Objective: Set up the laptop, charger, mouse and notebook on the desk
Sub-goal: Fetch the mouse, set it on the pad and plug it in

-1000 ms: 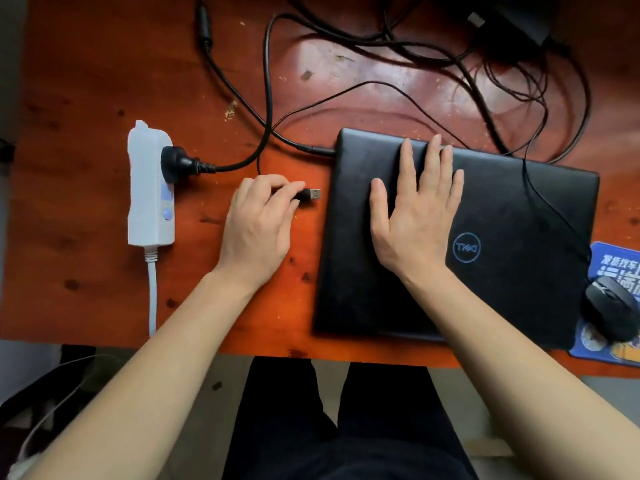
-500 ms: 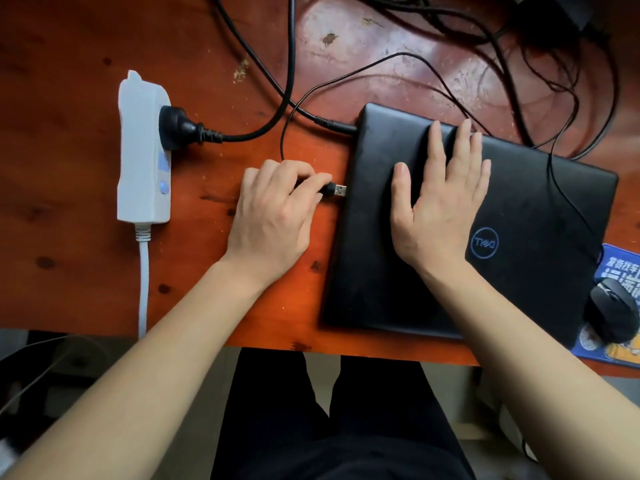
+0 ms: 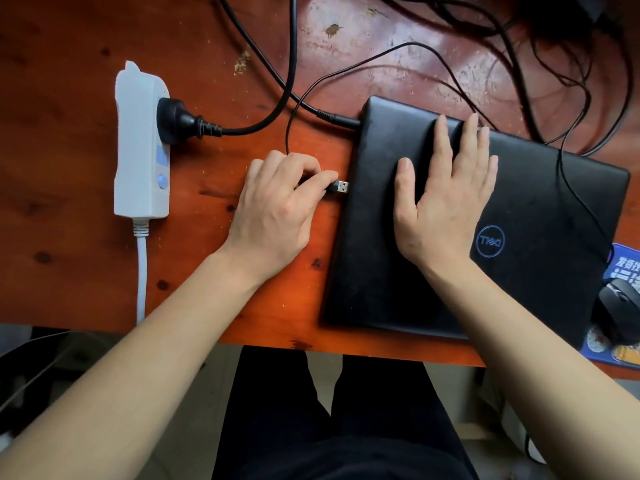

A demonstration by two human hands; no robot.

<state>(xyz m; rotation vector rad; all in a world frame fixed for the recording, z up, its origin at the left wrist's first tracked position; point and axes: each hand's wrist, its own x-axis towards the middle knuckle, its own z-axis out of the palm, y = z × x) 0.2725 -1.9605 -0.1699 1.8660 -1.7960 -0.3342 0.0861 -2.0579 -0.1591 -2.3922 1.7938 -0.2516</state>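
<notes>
The left hand [image 3: 277,209] pinches a black USB plug with a metal tip [image 3: 339,186] between thumb and fingers; the tip is just beside the left edge of the closed black laptop [image 3: 540,258], not touching it. The right hand [image 3: 443,199] lies flat and open on the lid, fingers spread. A thick black charger cable [image 3: 332,116] enters the laptop's far-left corner. Left of the hand is bare red-brown wooden desk [image 3: 62,188], then a white power strip [image 3: 140,147] with a black plug [image 3: 176,121] in it. The laptop's near edge is close to the desk edge. A black mouse [image 3: 618,306] sits on a blue mouse pad [image 3: 623,261] at the right, just beside the laptop.
</notes>
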